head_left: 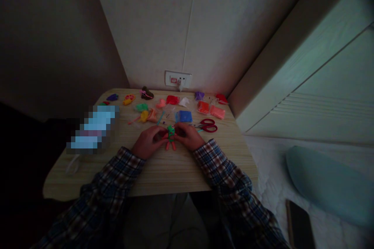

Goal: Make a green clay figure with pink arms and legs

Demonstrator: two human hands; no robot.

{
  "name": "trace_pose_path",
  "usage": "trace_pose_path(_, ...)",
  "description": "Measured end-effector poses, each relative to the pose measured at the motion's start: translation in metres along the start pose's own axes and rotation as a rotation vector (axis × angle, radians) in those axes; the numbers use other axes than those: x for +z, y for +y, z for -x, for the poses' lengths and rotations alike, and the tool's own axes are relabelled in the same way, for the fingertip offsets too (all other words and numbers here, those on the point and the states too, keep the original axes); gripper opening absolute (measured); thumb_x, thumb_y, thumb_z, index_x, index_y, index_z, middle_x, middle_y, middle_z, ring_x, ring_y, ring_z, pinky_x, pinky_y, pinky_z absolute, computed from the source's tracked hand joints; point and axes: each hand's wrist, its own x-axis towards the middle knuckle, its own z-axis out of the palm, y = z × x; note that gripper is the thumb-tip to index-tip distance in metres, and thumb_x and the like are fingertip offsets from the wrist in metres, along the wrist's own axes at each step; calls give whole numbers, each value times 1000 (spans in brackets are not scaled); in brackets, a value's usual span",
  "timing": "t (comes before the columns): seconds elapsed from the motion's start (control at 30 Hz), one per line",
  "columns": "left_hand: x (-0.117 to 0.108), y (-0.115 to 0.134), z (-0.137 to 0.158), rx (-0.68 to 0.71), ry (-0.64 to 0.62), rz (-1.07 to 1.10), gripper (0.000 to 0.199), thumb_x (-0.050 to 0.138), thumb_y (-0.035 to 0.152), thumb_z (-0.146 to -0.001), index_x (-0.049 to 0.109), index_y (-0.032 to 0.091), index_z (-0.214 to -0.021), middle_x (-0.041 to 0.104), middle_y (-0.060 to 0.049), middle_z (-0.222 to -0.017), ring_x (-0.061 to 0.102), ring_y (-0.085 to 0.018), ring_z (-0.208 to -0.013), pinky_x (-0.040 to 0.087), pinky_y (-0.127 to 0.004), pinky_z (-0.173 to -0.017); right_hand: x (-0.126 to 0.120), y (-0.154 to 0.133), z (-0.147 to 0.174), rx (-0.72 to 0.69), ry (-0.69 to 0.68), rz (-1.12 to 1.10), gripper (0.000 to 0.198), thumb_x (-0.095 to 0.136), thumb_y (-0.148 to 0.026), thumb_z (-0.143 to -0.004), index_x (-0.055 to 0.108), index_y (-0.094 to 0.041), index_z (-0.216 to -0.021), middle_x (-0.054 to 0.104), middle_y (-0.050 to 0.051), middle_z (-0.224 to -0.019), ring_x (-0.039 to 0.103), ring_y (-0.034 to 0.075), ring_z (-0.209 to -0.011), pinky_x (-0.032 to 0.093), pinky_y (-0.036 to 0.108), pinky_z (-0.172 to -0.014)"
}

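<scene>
"Plaid sleeves (pixel 112 175) cross the near edge of the table (pixel 175 173), one at each side. How do the arms lie?"

"Slanting inward, forearms low, wrists close to the tabletop. The left hand (pixel 148 142) and right hand (pixel 190 136) face each other, knuckles outward, fingers curled in."

"And between them?"

"A small figure (pixel 171 133), green above, with two pink legs (pixel 174 146) pointing to the near edge. It's around the middle of the table, side to side. Whether the legs touch the wood, I can't tell from here."

"Are the fingers gripping it?"

"Both sets look pinched on it, one from either side. How hard they press, this dim light won't show."

"What step would you call that?"

"Fingertip work on the figure itself, I'd judge. The next move calls for one hand steadying while the other presses lightly; a body that soft-looking could dent or lose a limb."

"Anything close beyond?"

"A blue packet (pixel 185 116) just past the fingers, and red-handled scissors (pixel 202 125) towards the right edge. Along the far edge lie a brown lump (pixel 147 93), a red packet (pixel 172 99) and a purple scrap (pixel 199 95). Behind that, a wall socket (pixel 173 80)."
</scene>
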Motion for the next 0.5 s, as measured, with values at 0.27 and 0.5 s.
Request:
trace_pose_path(0.27, 1, -1, -2, 1, -35, -65, 21, 67, 33, -77, 65, 17, -89, 68, -5, -83, 61, -19, -70, 47, -30, -65, -1, 1, 1, -46, -11, 60, 17, 69, -25, -78, 54, -18, -80, 53, -2, -72, 50, 14, -67, 37, 25, -61)
trace_pose_path(0.5, 2, -1, -2, 14, -38, -93, 17, 67, 32, -77, 64, 17, -86, 67, -3, -80, 62, -20, -73, 48, -30, -67, 0, 2, 2, -82, -15, 98, 17, 70, -19, -76, 54, -17, -80, 53, -1, -75, 50, 15, -70, 38, 25, -63)
